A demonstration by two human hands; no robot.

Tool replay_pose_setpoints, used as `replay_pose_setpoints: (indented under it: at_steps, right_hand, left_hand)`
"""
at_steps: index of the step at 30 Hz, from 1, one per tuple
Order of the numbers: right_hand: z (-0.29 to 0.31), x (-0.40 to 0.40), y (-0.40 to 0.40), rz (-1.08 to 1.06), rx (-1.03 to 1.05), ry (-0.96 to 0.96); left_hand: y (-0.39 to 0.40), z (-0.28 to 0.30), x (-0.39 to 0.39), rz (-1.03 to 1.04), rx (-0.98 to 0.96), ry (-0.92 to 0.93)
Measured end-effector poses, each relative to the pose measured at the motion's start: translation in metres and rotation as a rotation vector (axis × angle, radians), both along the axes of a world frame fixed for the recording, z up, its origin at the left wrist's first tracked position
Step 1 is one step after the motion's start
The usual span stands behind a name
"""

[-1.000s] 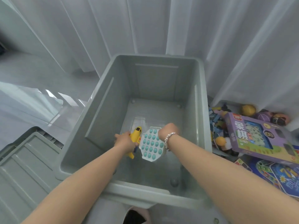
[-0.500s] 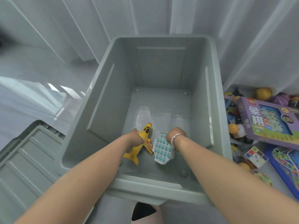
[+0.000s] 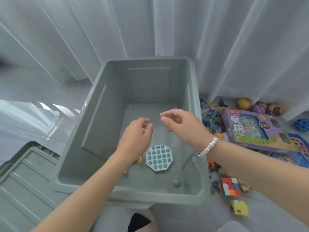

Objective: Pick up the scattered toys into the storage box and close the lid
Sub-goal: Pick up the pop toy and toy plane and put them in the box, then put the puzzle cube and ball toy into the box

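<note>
- Head view: the box (image 3: 93, 124) stands open on the floor before white curtains (image 3: 150, 27); its lid (image 3: 25, 178) lies flat on the floor at its left, touching the box's near left corner.
- Pop toy (image 3: 158, 157), an octagon with teal bubbles, lies flat on the box floor toward the near side.
- Plane (image 3: 139, 160): only small yellow and red scraps show beside the left forearm, just left of the pop toy; the rest is hidden.
- Left hand (image 3: 136, 136) hangs over the box interior, fingers loosely curled, holding nothing.
- Right hand (image 3: 182, 124) hangs beside it, apart from it, fingers loosely curled, holding nothing; a bead bracelet (image 3: 209, 147) sits on the wrist.
- Outside the box, on its right, toys lie on the floor: purple game box (image 3: 254, 129), cube (image 3: 231, 186), yellow block (image 3: 239, 207), blue ball (image 3: 302, 124), yellow ball (image 3: 244, 103), and a heap of small pieces (image 3: 211, 114) against the box wall.
</note>
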State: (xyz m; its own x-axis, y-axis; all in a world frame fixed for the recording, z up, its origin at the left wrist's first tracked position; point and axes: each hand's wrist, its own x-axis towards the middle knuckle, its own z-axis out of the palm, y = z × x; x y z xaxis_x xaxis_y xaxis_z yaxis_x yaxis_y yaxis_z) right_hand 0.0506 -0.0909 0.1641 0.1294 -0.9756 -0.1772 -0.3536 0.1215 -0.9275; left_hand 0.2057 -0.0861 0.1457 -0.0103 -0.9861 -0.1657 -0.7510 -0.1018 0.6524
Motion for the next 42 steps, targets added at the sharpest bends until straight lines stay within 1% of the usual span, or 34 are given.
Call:
replay_pose_setpoints:
  at_steps: [2, 4, 6, 9, 12, 14, 18, 20, 23, 26, 28, 31, 33, 35, 37, 38, 40, 42]
  right_hand:
    - [0.025, -0.034, 0.030, 0.008, -0.153, 0.010]
    - [0.032, -0.068, 0.059, -0.066, -0.237, 0.047]
    - [0.021, -0.097, 0.085, -0.172, -0.239, 0.079]
    - [-0.014, -0.127, 0.120, -0.309, -0.192, 0.101]
    - [-0.061, -0.152, 0.145, -0.399, -0.111, 0.191]
    - [-0.100, -0.169, 0.156, -0.411, -0.021, 0.276]
    - [-0.165, -0.194, 0.170, -0.382, 0.242, 0.403]
    - [-0.182, -0.199, 0.174, -0.345, 0.350, 0.431]
    - [-0.201, -0.203, 0.179, -0.258, 0.446, 0.428]
    - [-0.212, -0.201, 0.183, -0.198, 0.509, 0.422]
    - [-0.219, -0.198, 0.183, -0.180, 0.552, 0.443]
    - [-0.225, -0.195, 0.182, -0.182, 0.555, 0.490]
    - [-0.222, -0.194, 0.181, -0.247, 0.522, 0.454]
    - [-0.211, -0.196, 0.180, -0.347, 0.470, 0.399]
    - [-0.198, -0.199, 0.178, -0.473, 0.382, 0.408]
    - [-0.192, -0.201, 0.176, -0.521, 0.344, 0.444]
    - [-0.185, -0.207, 0.170, -0.562, 0.283, 0.581]
    - [-0.186, -0.216, 0.160, -0.499, 0.274, 0.757]
  left_hand:
    - [0.022, 0.024, -0.034, -0.051, -0.033, 0.145]
    - [0.043, 0.037, -0.071, -0.120, -0.046, 0.246]
    - [0.064, 0.038, -0.108, -0.203, -0.066, 0.283]
    - [0.094, 0.025, -0.151, -0.357, -0.120, 0.265]
    - [0.121, -0.005, -0.185, -0.490, -0.130, 0.248]
    - [0.131, -0.036, -0.201, -0.494, -0.041, 0.227]
    - [0.130, -0.106, -0.217, -0.434, 0.177, 0.049]
    - [0.122, -0.138, -0.218, -0.445, 0.246, -0.046]
    - [0.106, -0.175, -0.218, -0.597, 0.296, -0.199]
    - [0.097, -0.192, -0.222, -0.669, 0.347, -0.162]
    - [0.099, -0.195, -0.224, -0.613, 0.351, -0.098]
    - [0.103, -0.195, -0.220, -0.410, 0.283, -0.030]
    - [0.102, -0.189, -0.215, -0.246, 0.255, 0.047]
    - [0.097, -0.180, -0.211, -0.072, 0.280, 0.161]
    - [0.092, -0.170, -0.211, 0.064, 0.327, 0.233]
    - [0.090, -0.166, -0.212, 0.116, 0.355, 0.271]
    - [0.089, -0.159, -0.213, 0.155, 0.376, 0.312]
    - [0.091, -0.159, -0.212, 0.140, 0.365, 0.290]
